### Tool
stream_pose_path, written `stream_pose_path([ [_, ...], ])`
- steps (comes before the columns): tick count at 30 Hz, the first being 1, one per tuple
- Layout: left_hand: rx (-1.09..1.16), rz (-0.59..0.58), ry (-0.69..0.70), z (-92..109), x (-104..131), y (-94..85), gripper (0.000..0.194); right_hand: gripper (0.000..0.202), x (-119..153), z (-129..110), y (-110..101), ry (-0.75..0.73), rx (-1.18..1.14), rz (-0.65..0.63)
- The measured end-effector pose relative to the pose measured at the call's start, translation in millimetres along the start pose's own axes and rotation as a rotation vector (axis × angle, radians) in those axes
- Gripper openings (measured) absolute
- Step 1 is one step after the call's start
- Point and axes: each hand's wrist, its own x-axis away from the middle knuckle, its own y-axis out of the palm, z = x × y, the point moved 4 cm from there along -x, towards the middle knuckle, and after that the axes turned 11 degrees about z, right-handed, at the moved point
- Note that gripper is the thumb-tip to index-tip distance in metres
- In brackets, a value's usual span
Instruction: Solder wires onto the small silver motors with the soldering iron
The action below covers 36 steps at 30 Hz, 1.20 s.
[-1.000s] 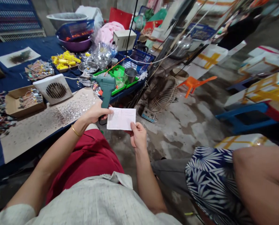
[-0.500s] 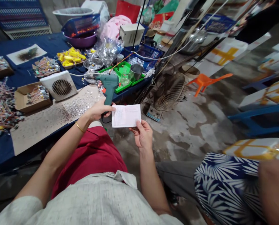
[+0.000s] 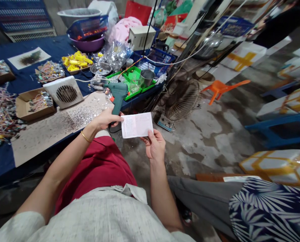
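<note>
Pinched at its lower right edge between thumb and fingers of the right hand (image 3: 155, 146), the paper slip (image 3: 137, 125) lies nearly flat above the floor (image 3: 180, 151), in front of the lap. At its left edge it meets the thumb of the left hand (image 3: 103, 119), whose fingers are closed around the handle of the green glue gun (image 3: 118, 95); how firmly that thumb presses cannot be told. The slip is probably light, limp and easily creased or torn, best taken lightly by opposite edges. The gun is likely rigid and heavier, best held by its handle, clear of the nozzle, which may be hot. Beside it, the table (image 3: 2, 47) bears a cardboard sheet (image 3: 36, 143) scattered with small shiny pieces (image 3: 84, 112).
</note>
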Motion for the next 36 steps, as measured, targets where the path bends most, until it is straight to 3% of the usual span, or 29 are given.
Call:
stream_pose_path([
  [36,-0.139,-0.013,0.074,7,6,-5.9,0.019,0.033,-2,9,6,0.089,-0.044,-0.016],
])
